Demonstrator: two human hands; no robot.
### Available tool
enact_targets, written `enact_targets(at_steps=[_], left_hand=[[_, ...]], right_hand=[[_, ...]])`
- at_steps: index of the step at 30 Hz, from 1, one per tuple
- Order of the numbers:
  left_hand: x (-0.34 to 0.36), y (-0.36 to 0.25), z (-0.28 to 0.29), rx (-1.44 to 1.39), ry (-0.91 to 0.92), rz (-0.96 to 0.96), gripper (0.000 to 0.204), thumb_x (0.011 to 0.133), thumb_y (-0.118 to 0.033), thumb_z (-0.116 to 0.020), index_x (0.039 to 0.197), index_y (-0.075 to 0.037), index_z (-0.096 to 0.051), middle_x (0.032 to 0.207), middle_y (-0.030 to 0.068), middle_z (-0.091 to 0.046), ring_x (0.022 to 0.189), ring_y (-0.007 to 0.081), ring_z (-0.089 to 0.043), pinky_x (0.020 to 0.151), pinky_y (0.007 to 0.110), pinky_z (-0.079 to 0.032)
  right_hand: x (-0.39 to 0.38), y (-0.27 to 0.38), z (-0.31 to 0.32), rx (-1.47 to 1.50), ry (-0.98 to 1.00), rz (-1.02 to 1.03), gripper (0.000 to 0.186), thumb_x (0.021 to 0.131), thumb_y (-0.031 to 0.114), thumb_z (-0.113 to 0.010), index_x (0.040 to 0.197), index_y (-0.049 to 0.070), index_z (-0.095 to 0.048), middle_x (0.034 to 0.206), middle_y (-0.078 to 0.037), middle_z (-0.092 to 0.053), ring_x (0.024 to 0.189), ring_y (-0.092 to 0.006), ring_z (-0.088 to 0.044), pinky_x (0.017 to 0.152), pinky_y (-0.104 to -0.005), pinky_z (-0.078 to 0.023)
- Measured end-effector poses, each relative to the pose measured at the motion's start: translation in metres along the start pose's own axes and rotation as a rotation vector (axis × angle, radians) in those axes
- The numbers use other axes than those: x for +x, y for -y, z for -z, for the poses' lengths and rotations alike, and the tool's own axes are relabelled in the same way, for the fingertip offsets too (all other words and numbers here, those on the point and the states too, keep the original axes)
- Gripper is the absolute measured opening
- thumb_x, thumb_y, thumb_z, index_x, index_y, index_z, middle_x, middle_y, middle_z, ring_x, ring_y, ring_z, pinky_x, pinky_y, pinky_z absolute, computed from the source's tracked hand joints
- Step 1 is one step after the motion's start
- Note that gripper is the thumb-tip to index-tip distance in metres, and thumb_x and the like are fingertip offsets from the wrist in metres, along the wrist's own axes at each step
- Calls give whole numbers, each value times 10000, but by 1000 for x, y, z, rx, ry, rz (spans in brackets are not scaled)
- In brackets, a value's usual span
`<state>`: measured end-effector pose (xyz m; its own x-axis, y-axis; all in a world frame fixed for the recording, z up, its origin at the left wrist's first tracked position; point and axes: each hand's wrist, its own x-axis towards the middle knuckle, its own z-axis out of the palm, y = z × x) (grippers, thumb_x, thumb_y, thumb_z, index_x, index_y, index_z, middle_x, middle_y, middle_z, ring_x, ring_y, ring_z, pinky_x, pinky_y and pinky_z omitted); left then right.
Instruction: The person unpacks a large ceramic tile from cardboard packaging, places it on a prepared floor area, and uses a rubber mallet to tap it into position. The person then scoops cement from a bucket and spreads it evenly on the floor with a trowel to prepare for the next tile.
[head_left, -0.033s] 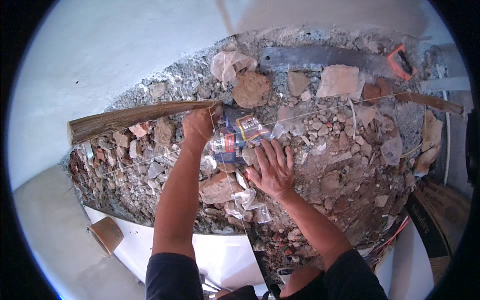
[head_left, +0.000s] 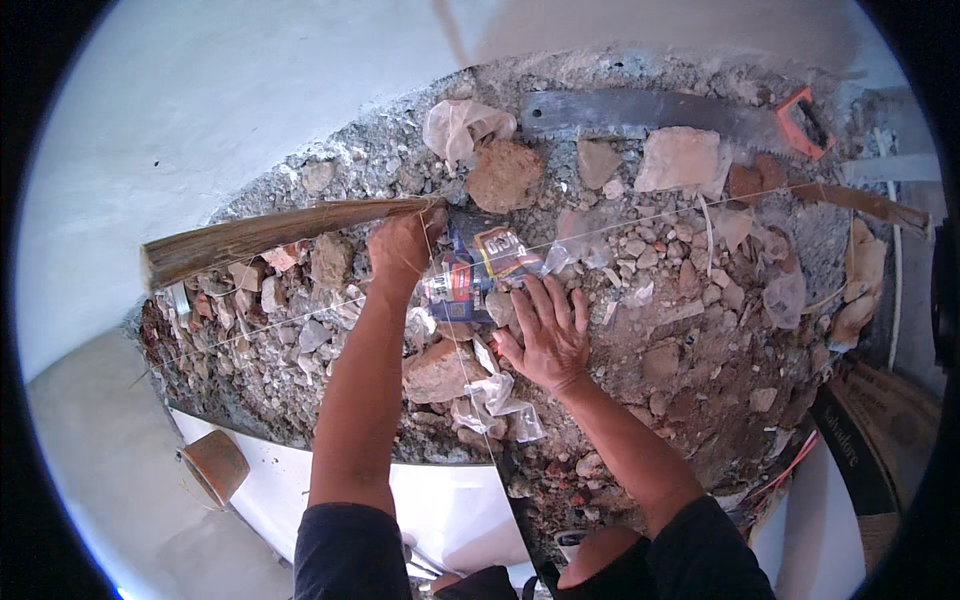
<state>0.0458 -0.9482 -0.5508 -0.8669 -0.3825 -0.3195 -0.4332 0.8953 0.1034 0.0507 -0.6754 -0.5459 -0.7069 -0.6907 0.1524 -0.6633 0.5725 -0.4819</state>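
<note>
Wooden pole point(head_left: 280, 237): positioned over rubble point(head_left: 700, 365) at upper left, gripped at right end by closed left hand point(head_left: 403, 247). Right hand point(head_left: 552, 335) open, fingers spread beside blue printed bag point(head_left: 455, 285). Judged progress: pole in hand; saw point(head_left: 650, 112) unheld, well apart; remaining work not determinable.

Rubble point(head_left: 720, 370) fills the middle before you
Your left hand point(head_left: 400, 245) grips the end of the wooden piece point(head_left: 280, 232) at upper left; your right hand point(head_left: 550, 340) lies spread beside the crumpled packet point(head_left: 462, 285) at centre; a handsaw point(head_left: 650, 112) lies upper right; a pot point(head_left: 215, 468) tilts lower left
</note>
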Motion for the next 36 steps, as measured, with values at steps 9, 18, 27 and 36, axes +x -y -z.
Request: enact_targets(at_steps=[9, 18, 27, 36], left_hand=[[9, -3, -5, 89, -39, -42, 363, 855, -343, -645, 1195, -215, -633, 1081, 136, -667, 953, 346, -653, 801, 456, -529], [21, 7, 1, 24, -2, -145, 340, 842, -370, -663, 1131, -191, -668, 1067, 154, -666, 905, 352, -657, 779, 461, -521], [12, -9, 7, 9, -61, -14, 324, 844, -354, -661, 1119, -184, -677, 996, 153, -682, 928, 353, -650, 774, 452, -519], [17, 3, -1, -28, 39, -8, 390, 881, -379, -621, 1223, -190, -615, 1157, 159, -638, 1021, 368, -627, 848, 450, -514]], right_hand=[[6, -2, -3, 1, 27, -54, 541, 825, 503, -591, 1181, 96, -608, 1323, -101, -517, 1280, -276, -416, 1090, -512, -191], [4, -2, -4, 16, 22, -47, 548, 810, 505, -599, 1180, 101, -611, 1308, -102, -519, 1286, -280, -404, 1107, -514, -187], [2, -3, -11, -17, -6, -56, 529, 810, 524, -577, 1155, 127, -627, 1326, -78, -523, 1302, -261, -396, 1129, -498, -171], [3, -3, -4, 26, -115, 15, 515, 827, 459, -601, 1151, 59, -620, 1254, -134, -558, 1228, -321, -472, 1084, -535, -241]])
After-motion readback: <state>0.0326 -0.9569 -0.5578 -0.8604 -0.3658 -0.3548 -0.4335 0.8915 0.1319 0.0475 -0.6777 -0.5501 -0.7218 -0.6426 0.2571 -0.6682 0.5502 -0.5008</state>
